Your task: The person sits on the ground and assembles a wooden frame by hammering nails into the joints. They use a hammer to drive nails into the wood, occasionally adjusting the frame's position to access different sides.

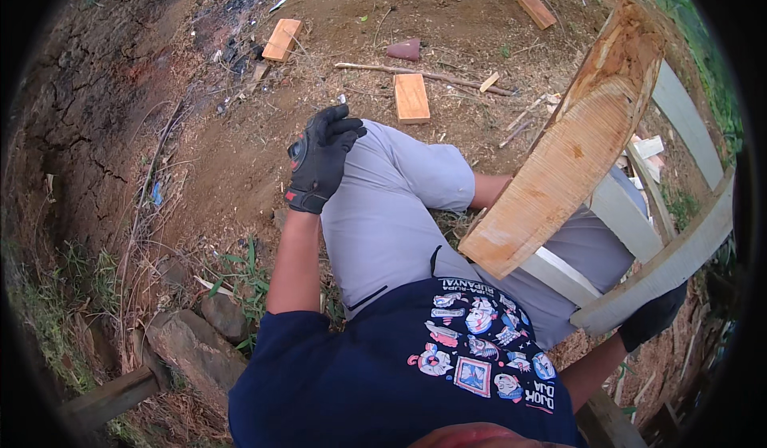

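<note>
My left hand (319, 159), in a black glove with red marks, rests by my left knee with its fingers loosely bent and apart, holding nothing. At the right, my right hand (653, 317), also in a black glove, is against the lower end of a pale curved wooden strip (671, 268); its fingers are hidden behind the wood. A thick wooden slab (563, 156) slants across my right leg, sawn flat at the near end and rough and brown at the far end. Several pale wooden slats (631, 223) show beneath and beside it.
Rectangular wood blocks (411, 98) lie scattered on the brown dirt ahead, with a long stick (427, 73) and a reddish-brown piece (404, 49) nearby. Large stones (196, 352) and a wooden beam (112, 396) are at the lower left. Grass (695, 41) edges the far right.
</note>
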